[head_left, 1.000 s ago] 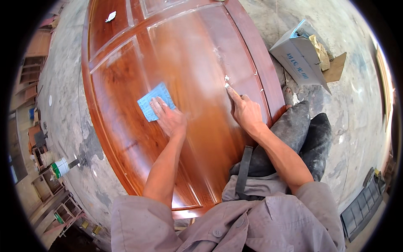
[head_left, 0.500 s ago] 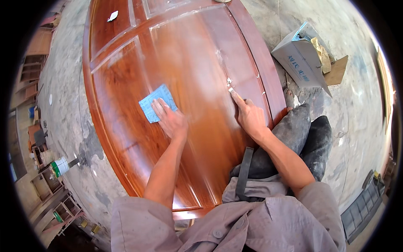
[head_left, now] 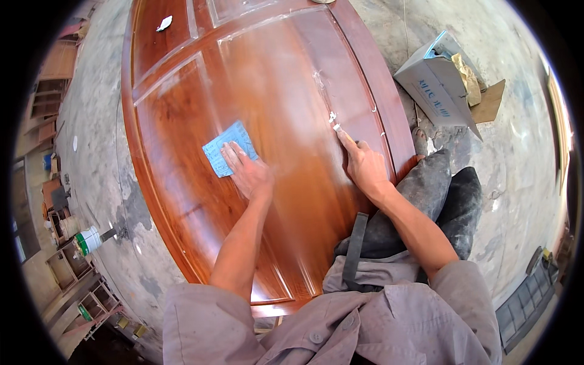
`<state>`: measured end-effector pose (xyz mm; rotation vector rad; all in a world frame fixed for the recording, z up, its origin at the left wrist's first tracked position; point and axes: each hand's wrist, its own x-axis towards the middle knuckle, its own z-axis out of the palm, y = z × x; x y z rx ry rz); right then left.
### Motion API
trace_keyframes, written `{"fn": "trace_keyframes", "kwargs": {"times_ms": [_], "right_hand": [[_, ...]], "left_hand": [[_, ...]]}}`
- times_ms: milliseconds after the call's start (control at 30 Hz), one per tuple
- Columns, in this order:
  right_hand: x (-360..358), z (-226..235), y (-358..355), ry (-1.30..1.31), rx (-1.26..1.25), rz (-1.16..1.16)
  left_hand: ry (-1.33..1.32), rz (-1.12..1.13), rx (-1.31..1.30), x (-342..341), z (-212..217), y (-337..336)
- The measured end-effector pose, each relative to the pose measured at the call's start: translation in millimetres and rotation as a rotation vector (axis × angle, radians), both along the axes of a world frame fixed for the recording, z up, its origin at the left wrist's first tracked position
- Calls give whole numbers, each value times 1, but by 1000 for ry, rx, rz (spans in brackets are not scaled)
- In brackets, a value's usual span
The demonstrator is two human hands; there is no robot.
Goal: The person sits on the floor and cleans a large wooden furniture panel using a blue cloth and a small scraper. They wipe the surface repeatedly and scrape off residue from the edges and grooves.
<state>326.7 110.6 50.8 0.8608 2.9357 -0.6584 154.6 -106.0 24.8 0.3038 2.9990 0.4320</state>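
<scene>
A large glossy red-brown wooden door (head_left: 292, 152) lies flat before me, with moulded panels and whitish, hazy streaks. My left hand (head_left: 250, 173) presses a blue printed sheet of sandpaper (head_left: 234, 141) against the middle of it, fingers together on top and the thumb hidden. Farther right, my right hand (head_left: 366, 167) grips a small narrow tool (head_left: 339, 129) with a whitish tip, its index finger stretched along the handle. That tip is beside a dab of white paste (head_left: 332, 117) near a panel moulding. Most of the handle is hidden in my palm.
An open cardboard box (head_left: 429, 85) with brown paper stands on the stained concrete floor at the far right. A crumpled white scrap (head_left: 164, 24) lies on the door's far left. Paint buckets (head_left: 89, 241) and wooden frames line the left side. My bent dark-trousered leg (head_left: 420, 188) borders the door.
Both hands keep nearly the same places. The tool's tip has shifted very slightly to the right, while the sandpaper stays put under my left hand.
</scene>
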Motion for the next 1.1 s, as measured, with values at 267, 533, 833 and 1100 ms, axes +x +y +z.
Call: {"fn": "trace_keyframes", "kwargs": {"times_ms": [267, 533, 833, 1100], "right_hand": [[-20, -6, 11, 56, 60, -16], [-24, -2, 10, 96, 53, -39], [-31, -2, 15, 83, 48, -36], [-10, -1, 0, 37, 21, -5]], "left_hand": [[-41, 30, 0, 1, 11, 8], [16, -11, 15, 2, 0, 5], [68, -50, 5, -1, -5, 2], [47, -23, 1, 0, -3, -2]]}}
